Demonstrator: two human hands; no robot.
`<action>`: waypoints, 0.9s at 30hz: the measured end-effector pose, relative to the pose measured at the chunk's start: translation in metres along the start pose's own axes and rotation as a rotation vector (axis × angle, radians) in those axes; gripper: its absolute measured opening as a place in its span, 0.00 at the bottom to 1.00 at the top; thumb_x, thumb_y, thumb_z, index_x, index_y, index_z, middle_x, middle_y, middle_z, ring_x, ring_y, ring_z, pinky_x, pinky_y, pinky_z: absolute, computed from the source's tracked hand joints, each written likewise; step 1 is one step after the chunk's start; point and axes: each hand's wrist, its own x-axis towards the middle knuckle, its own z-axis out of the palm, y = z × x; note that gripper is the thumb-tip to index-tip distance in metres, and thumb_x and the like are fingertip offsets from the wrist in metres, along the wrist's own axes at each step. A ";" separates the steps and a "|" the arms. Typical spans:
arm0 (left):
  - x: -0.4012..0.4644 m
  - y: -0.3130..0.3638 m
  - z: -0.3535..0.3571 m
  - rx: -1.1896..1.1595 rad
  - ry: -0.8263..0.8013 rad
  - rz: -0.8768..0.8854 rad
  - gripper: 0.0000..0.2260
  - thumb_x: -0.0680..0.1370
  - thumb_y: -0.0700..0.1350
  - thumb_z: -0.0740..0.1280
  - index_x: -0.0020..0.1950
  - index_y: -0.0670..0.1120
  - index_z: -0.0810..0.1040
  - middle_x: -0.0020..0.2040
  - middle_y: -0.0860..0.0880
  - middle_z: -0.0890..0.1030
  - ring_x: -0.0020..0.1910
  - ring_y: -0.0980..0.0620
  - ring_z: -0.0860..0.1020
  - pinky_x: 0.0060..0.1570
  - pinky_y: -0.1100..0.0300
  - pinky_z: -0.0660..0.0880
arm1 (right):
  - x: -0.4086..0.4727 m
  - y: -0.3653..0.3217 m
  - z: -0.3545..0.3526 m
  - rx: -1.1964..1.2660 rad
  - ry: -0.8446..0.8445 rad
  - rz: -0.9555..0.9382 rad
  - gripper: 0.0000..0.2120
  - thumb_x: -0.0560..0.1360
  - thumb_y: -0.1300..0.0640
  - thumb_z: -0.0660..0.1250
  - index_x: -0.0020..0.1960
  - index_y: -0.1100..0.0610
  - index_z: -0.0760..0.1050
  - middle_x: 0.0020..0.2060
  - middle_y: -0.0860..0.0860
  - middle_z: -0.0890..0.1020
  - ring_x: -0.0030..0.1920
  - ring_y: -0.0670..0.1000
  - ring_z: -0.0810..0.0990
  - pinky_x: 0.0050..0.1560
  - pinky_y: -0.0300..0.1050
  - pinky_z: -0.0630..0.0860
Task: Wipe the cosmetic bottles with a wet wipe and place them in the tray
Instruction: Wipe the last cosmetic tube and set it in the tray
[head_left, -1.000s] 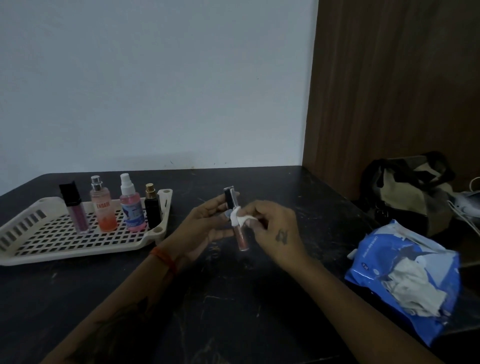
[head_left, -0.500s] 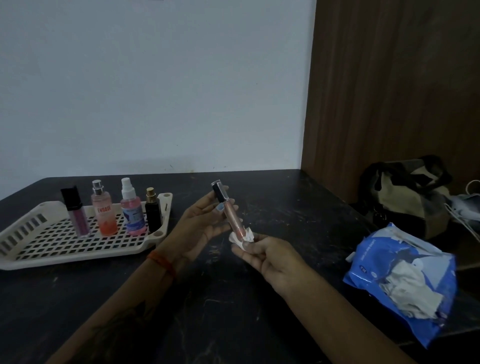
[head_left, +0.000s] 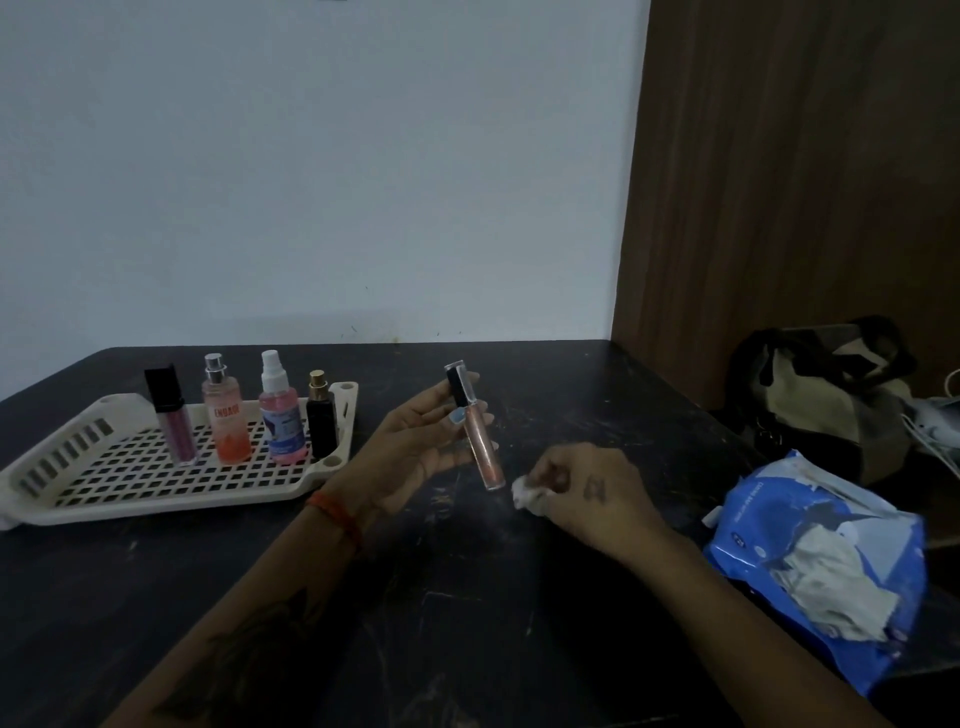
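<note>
My left hand (head_left: 415, 441) holds a slim lip gloss tube (head_left: 478, 441) with a black cap, tilted slightly, above the dark table. My right hand (head_left: 587, 493) pinches a crumpled white wet wipe (head_left: 527, 496) just right of and below the tube, apart from it. The cream perforated tray (head_left: 130, 483) lies at the left. In its back right part stand a purple gloss with a black cap (head_left: 174, 415), an orange-pink spray bottle (head_left: 224, 415), a pink spray bottle with a blue label (head_left: 280, 415) and a small black bottle (head_left: 320, 415).
A blue wet wipe pack (head_left: 826, 566) lies open at the right table edge with wipes sticking out. Behind it sit a beige and black bag (head_left: 826, 395) and white cables. A wooden panel (head_left: 805, 182) rises at the right; a white wall is behind.
My right hand has slid the wipe down off the tube's lower end and drawn away to the right. My left hand keeps holding the tube, now more upright.
</note>
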 end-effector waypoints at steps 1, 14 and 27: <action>0.000 0.001 0.000 0.002 -0.006 -0.005 0.18 0.69 0.38 0.65 0.59 0.49 0.76 0.51 0.49 0.83 0.55 0.49 0.80 0.48 0.52 0.80 | 0.003 -0.001 -0.005 -0.035 -0.071 0.015 0.06 0.68 0.50 0.73 0.44 0.47 0.79 0.42 0.44 0.81 0.40 0.40 0.76 0.36 0.30 0.69; -0.003 0.004 -0.001 0.157 0.019 -0.040 0.17 0.76 0.32 0.60 0.60 0.50 0.74 0.55 0.47 0.81 0.54 0.51 0.81 0.46 0.55 0.80 | 0.068 -0.087 -0.049 -0.067 -0.188 -0.326 0.16 0.71 0.61 0.71 0.58 0.57 0.78 0.44 0.50 0.80 0.28 0.42 0.76 0.39 0.35 0.77; -0.059 0.067 -0.011 0.281 0.076 0.002 0.16 0.75 0.37 0.61 0.59 0.54 0.75 0.59 0.51 0.79 0.59 0.50 0.78 0.55 0.50 0.77 | 0.047 -0.158 -0.060 -0.098 -0.215 -0.456 0.09 0.67 0.66 0.73 0.48 0.61 0.82 0.36 0.52 0.82 0.35 0.46 0.79 0.37 0.36 0.76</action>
